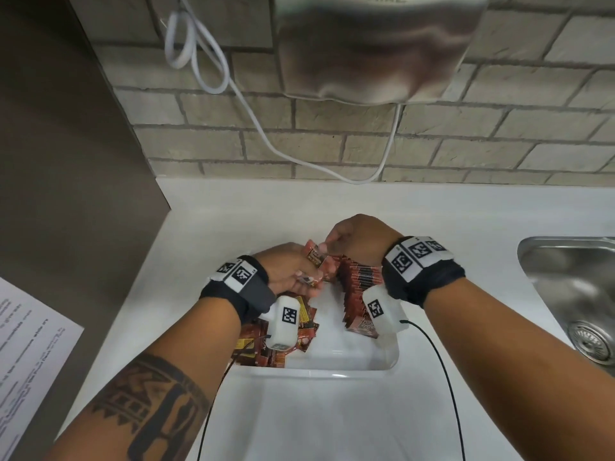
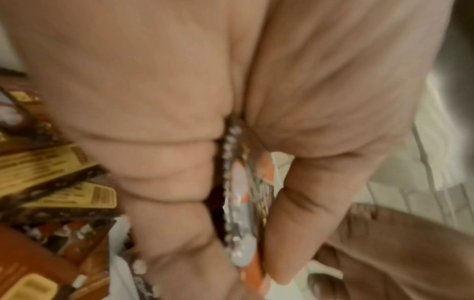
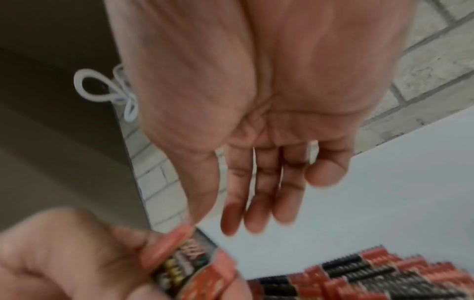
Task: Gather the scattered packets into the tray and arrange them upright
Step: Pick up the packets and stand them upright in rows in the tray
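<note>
Holding a small stack of packets (image 1: 314, 261) in my left hand (image 1: 289, 271) above the white tray (image 1: 332, 367).
My right hand (image 1: 354, 239), fingers loose and nearly straight, touches the stack's top edge with its thumb; upright packets (image 1: 361, 281) line the tray's right side, loose packets (image 1: 266, 344) lie at left.

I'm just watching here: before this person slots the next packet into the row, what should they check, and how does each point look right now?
1. Left hand has a firm grip on its bunch of packets: ok, thumb and fingers pinch them.
2. Right hand has one packet singled out: cannot tell, its fingertips are at the packet but the hold is blurred.
3. Upright row is standing along the tray's right side: ok.
4. Tray has bare floor beside the row: ok.
5. Loose packets are all sorted: not ok, a flat heap lies at the tray's left.
</note>
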